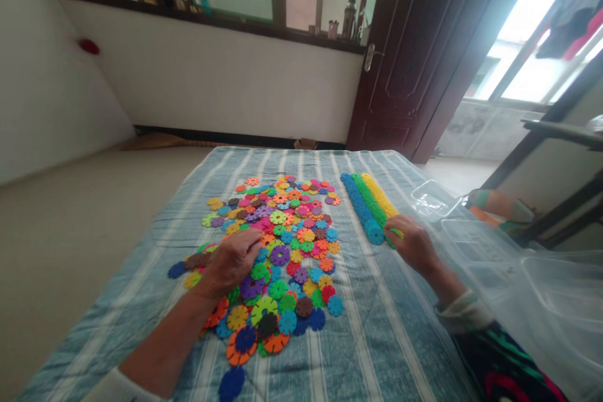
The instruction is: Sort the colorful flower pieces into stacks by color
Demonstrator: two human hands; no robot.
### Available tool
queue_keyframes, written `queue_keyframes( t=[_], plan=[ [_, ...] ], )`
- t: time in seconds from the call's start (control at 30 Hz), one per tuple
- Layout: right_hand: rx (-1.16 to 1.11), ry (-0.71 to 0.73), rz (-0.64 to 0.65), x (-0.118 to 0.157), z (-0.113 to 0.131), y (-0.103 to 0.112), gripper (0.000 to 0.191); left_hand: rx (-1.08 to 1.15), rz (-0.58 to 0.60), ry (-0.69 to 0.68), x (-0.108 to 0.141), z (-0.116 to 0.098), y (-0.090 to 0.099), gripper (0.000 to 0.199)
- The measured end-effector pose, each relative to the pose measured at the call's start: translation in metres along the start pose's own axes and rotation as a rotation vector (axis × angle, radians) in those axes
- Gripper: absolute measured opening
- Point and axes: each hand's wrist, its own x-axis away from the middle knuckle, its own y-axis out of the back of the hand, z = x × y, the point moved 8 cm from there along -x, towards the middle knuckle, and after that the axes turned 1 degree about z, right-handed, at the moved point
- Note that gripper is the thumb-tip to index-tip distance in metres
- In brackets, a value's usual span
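Note:
A loose pile of notched plastic discs (279, 255) in many colours and several sizes lies spread over the cloth. My left hand (234, 260) rests over the pile's left side, fingers curled downward; whatever they hold is hidden. To the right, overlapping discs form three long rows: a blue row (358, 204), a green row (370, 204) and a yellow row (379, 195). At the near end of the yellow and green rows, my right hand (411, 242) is closed, with a yellow disc (397, 233) partly showing at its fingertips.
A striped blue cloth (367, 326) covers the table. Clear plastic containers (475, 242) stand along its right side, beside my right forearm. A brown door (400, 44) and a ledge (264, 26) with a flask (349, 19) are beyond the table.

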Motion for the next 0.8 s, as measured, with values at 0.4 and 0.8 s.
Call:
queue_keyframes(
  t=[0.4,0.8],
  plan=[
    [-0.201,0.493,0.392,0.017,0.185,-0.063,0.01,0.03,-0.036,0.039,0.01,-0.001,0.0,0.024],
    [-0.017,0.412,0.42,-0.035,0.191,-0.123,0.026,0.073,-0.136,0.143,0.011,0.011,0.01,0.028]
  ],
)
